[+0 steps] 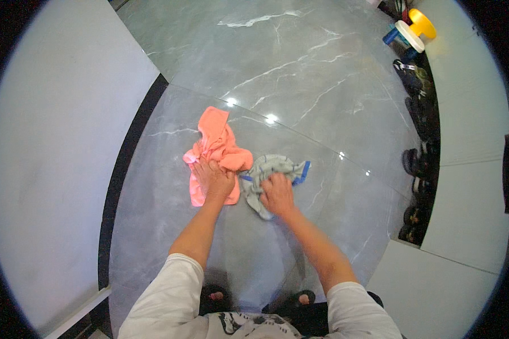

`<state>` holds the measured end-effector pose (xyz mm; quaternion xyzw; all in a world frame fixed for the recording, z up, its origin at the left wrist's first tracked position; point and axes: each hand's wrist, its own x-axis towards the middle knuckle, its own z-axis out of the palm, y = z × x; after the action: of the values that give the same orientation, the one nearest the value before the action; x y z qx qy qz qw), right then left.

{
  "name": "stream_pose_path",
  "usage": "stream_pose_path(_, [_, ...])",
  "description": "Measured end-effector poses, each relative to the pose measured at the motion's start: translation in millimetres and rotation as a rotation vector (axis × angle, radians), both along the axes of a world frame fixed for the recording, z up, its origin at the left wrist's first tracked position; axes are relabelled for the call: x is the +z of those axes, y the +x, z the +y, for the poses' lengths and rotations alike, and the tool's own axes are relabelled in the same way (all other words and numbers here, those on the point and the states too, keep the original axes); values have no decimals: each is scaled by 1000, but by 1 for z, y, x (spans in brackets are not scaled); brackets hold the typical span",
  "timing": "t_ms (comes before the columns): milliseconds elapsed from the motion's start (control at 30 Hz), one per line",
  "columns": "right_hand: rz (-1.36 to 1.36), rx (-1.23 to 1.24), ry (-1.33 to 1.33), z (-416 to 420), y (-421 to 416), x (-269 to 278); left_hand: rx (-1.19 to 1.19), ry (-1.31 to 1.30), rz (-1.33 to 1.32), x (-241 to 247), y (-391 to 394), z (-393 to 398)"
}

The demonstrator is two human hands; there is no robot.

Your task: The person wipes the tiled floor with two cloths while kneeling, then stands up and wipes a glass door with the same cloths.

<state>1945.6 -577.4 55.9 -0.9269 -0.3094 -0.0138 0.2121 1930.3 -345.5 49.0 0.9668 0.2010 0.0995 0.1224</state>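
Note:
A crumpled coral-pink towel (214,127) lies on the grey marbled floor. On its lower part rests my left hand (215,180), palm down, with the fingers spread over the fabric. Just to the right, my right hand (278,194) has its fingers curled into a bunched pale grey cloth (271,163) with dark lines and blue edging. The cloth touches the floor, and its left side meets the towel's right side. My right fingertips are hidden in its folds.
Marbled floor tiles (305,63) reflect several lights. A white panel with a black base strip (127,144) borders the left. Along the right, several shoes (411,161) sit under a white cabinet (466,199). A small stool with a yellow part (422,24) stands upper right. My sandaled feet (216,296) are below.

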Motion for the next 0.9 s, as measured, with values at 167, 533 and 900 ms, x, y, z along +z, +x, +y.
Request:
stream_pose_path(167, [-91, -309, -174, 20, 158, 8, -19, -3, -39, 0, 42, 18])
stream_pose_path(533, [24, -363, 28, -18, 54, 1, 59, -114, 31, 22, 68, 31])
stream_pose_path(900, [84, -270, -106, 58, 183, 37, -101, -141, 160, 36, 151, 72])
